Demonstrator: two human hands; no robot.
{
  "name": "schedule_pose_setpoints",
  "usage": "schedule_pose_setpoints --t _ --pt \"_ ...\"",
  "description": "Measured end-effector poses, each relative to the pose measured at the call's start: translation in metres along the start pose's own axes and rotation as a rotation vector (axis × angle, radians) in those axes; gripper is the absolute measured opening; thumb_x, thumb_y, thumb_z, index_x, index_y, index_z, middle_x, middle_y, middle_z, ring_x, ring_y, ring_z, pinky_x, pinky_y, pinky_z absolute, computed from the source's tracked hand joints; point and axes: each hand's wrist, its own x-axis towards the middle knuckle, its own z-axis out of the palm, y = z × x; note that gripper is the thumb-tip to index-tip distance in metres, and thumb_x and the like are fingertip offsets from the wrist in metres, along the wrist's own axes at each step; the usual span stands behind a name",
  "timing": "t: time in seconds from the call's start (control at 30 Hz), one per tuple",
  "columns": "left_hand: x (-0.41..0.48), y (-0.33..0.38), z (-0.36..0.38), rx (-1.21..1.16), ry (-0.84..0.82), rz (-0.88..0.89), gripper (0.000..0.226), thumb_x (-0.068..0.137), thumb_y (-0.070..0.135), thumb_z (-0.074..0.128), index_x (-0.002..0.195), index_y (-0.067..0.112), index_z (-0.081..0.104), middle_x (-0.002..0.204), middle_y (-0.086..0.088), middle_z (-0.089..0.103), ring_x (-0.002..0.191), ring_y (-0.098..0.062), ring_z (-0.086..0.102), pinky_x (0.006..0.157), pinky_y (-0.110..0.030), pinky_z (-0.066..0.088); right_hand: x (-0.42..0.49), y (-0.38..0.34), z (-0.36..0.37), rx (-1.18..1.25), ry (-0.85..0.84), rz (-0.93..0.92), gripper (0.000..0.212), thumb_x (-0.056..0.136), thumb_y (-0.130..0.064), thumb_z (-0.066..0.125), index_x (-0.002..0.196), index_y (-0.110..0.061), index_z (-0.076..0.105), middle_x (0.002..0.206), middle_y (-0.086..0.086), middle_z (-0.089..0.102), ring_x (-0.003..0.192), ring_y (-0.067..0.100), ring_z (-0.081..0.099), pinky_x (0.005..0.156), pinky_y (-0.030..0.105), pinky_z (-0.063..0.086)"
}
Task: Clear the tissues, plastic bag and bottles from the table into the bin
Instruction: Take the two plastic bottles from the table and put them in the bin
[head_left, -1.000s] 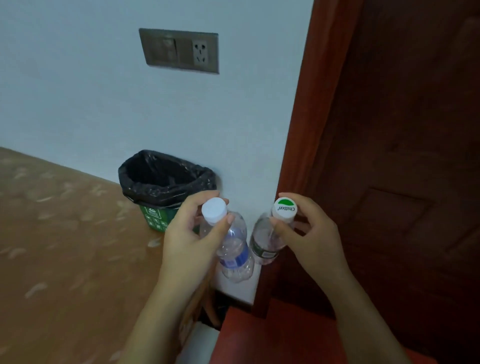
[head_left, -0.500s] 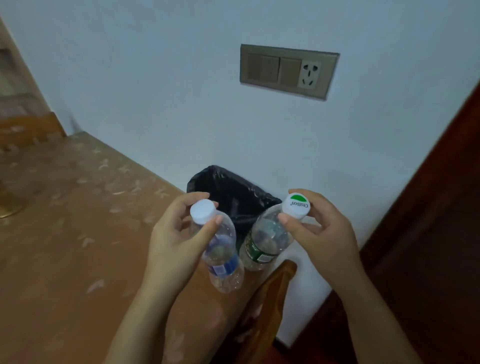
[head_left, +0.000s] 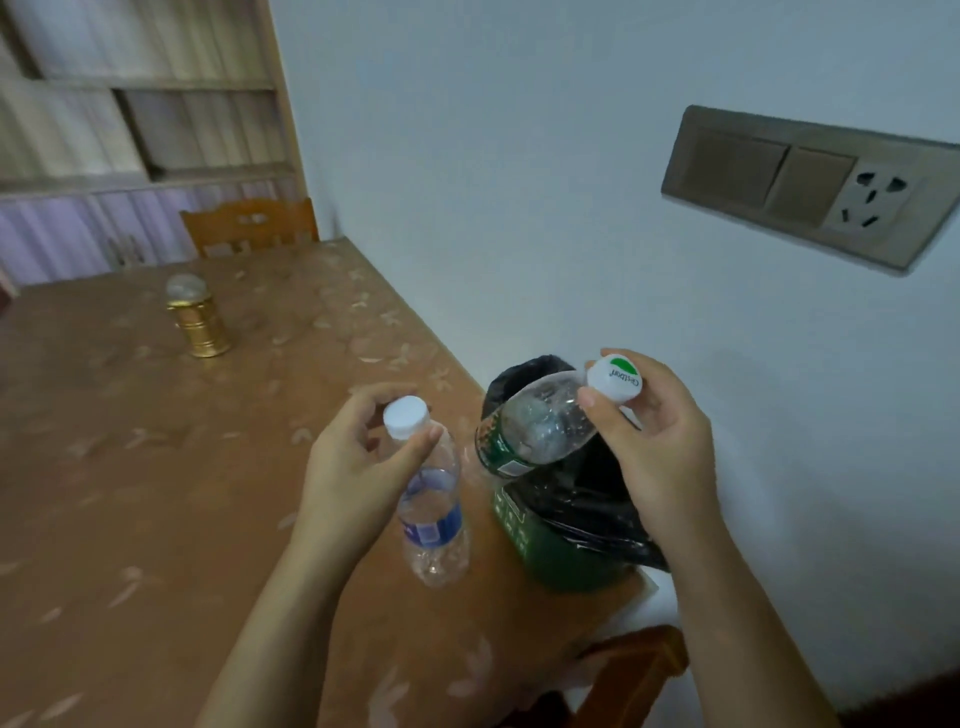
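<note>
Left hand (head_left: 358, 467): its grip is pinching the cap of the blue-label bottle (head_left: 434, 512), which is hanging upright over the bench (head_left: 130, 493).
Right hand (head_left: 660, 441): its grip is clasping the green-label bottle (head_left: 530, 431) by the cap, base slanting down-left.
Bin (head_left: 566, 525): sitting just under that base, nearer the right hand.

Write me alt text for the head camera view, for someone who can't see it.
A person's left hand holds a clear plastic bottle with a blue label by its white cap, while the right hand holds a clear plastic bottle with a green label tilted over a green bin lined with a black bag. Behind stands a brown patterned table with a gold jar.
</note>
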Motion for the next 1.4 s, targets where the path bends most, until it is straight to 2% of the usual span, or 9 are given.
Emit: schedule_pose_setpoints --t 0.17,0.5,0.67,0.7,0.83,1.0,1.13,1.23,1.4 --pt "0.000 -0.006 0.003 0.055 0.046 -0.067 0.031 0.077 0.018 0.071 0.093 0.039 0.055 0.095 0.015 0.064 0.091 -0.007 0.060 0.083 -0.042 0.051 0.025 0.020 0.002 0.136 0.104 -0.026 0.029 0.076 -0.014 0.070 0.098 -0.028 0.059 0.105 0.005 0.065 0.100 0.013 0.062 0.077 0.022 0.052" --pt "-0.006 -0.016 0.021 0.132 0.071 -0.140 0.026 0.077 0.022 0.071 0.095 0.036 0.057 0.093 0.013 0.066 0.088 -0.001 0.059 0.076 -0.023 0.046 0.050 0.062 -0.014 0.062 0.250 -0.052 0.032 0.079 -0.001 0.066 0.097 -0.025 0.055 0.099 -0.007 0.060 0.093 -0.001 0.059 0.072 0.007 0.044" --pt "-0.005 -0.014 0.034 0.108 0.061 -0.140 0.027 0.077 0.023 0.071 0.094 0.038 0.057 0.095 0.012 0.068 0.090 -0.002 0.060 0.081 -0.029 0.049 0.052 0.090 -0.031 -0.156 0.105 0.026 0.034 0.079 -0.002 0.066 0.111 -0.007 0.056 0.103 0.002 0.058 0.084 -0.018 0.054 0.067 -0.001 0.041" --pt "-0.005 -0.014 0.036 0.105 0.064 -0.138 0.027 0.077 0.022 0.071 0.094 0.038 0.058 0.095 0.011 0.068 0.090 -0.003 0.060 0.081 -0.031 0.050 0.051 0.097 -0.034 -0.196 0.057 0.067 0.034 0.079 -0.004 0.067 0.111 -0.009 0.056 0.106 0.003 0.058 0.086 -0.014 0.056 0.069 0.002 0.043" --pt "-0.005 -0.014 0.042 0.070 0.079 -0.147 0.029 0.077 0.019 0.072 0.093 0.038 0.058 0.096 0.010 0.068 0.092 -0.007 0.062 0.083 -0.039 0.052 0.043 0.120 -0.051 -0.402 -0.082 0.140 0.030 0.078 -0.015 0.070 0.105 -0.019 0.058 0.102 0.004 0.063 0.094 0.017 0.060 0.080 0.032 0.052" --pt "-0.003 -0.011 0.049 0.026 0.088 -0.130 0.026 0.076 0.024 0.072 0.093 0.038 0.059 0.096 0.010 0.068 0.093 -0.009 0.062 0.084 -0.045 0.052 0.035 0.125 -0.067 -0.689 -0.143 0.081 0.030 0.079 -0.013 0.069 0.107 -0.012 0.060 0.100 0.002 0.061 0.088 0.014 0.052 0.074 0.023 0.040" --pt "0.001 -0.006 0.045 0.005 0.103 -0.076 0.027 0.077 0.020 0.070 0.093 0.038 0.058 0.098 0.007 0.067 0.094 -0.014 0.062 0.082 -0.046 0.053 0.026 0.131 -0.082 -0.840 -0.223 0.056 0.024 0.080 -0.011 0.066 0.105 -0.009 0.063 0.108 0.008 0.063 0.099 0.021 0.056 0.081 0.022 0.036" --pt "0.008 -0.001 0.035 -0.021 0.142 -0.027 0.025 0.076 0.018 0.068 0.093 0.034 0.059 0.100 0.003 0.066 0.093 -0.016 0.062 0.079 -0.040 0.053 0.019 0.133 -0.091 -0.876 -0.228 0.051 0.025 0.080 -0.013 0.067 0.104 -0.009 0.064 0.110 0.007 0.063 0.103 0.022 0.055 0.084 0.024 0.036" --pt "0.021 0.000 0.016 -0.153 0.300 0.052 0.026 0.075 0.021 0.068 0.094 0.033 0.057 0.101 -0.002 0.065 0.090 -0.007 0.062 0.070 -0.015 0.050 0.006 0.132 -0.101 -0.903 -0.214 0.054 0.031 0.077 -0.016 0.071 0.106 -0.009 0.064 0.116 0.008 0.060 0.109 0.023 0.053 0.090 0.026 0.034"
